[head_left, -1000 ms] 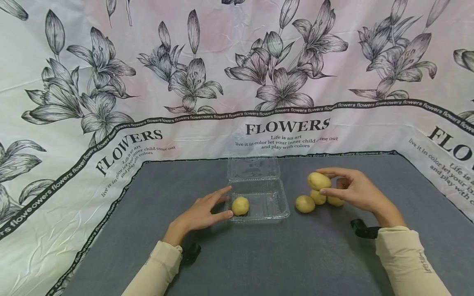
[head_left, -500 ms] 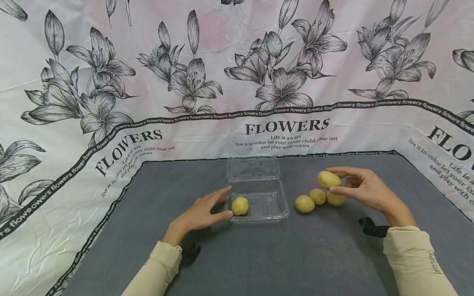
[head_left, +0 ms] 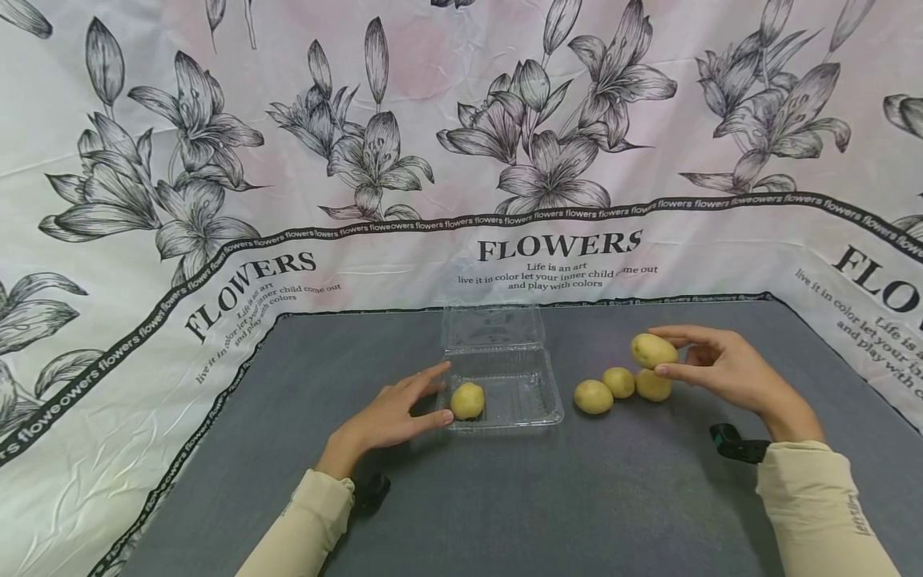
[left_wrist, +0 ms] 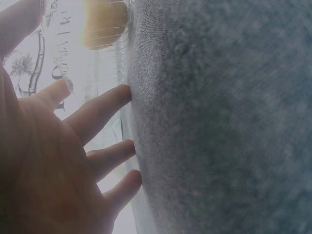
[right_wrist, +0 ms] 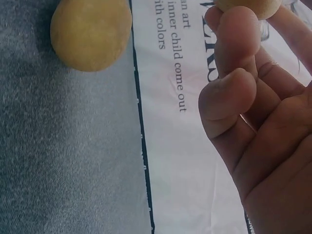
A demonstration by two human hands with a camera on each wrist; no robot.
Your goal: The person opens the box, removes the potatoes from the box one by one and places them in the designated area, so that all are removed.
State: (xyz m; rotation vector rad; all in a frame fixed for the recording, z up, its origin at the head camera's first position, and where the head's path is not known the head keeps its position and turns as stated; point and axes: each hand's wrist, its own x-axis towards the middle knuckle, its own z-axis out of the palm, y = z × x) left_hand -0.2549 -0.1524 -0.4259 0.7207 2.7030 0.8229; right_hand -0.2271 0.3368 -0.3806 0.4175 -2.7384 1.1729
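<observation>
In the head view my right hand point(head_left: 721, 370) pinches a yellow potato point(head_left: 653, 351) between thumb and fingertips, raised above the right end of a row of potatoes. That row holds a left potato point(head_left: 594, 397), a middle one point(head_left: 618, 382) and a right potato point(head_left: 653, 386) on the table. My left hand point(head_left: 392, 413) has its fingers spread, with thumb and fingertips at the left side of a clear plastic clamshell box point(head_left: 519, 393). One potato point(head_left: 468, 401) sits in the box's front left corner. The left wrist view shows the left hand's fingers point(left_wrist: 105, 109) extended beside the box wall.
The box's clear lid point(head_left: 493, 328) stands hinged back behind its base. A dark grey cloth point(head_left: 519, 505) covers the table. Behind it hangs a white curtain point(head_left: 404, 272) printed with flowers and lettering. Dark wrist devices point(head_left: 737, 445) show below both wrists.
My right hand has moved to the right with the pinched potato, from above the middle potato to above the right one. The left hand and the box have stayed still.
</observation>
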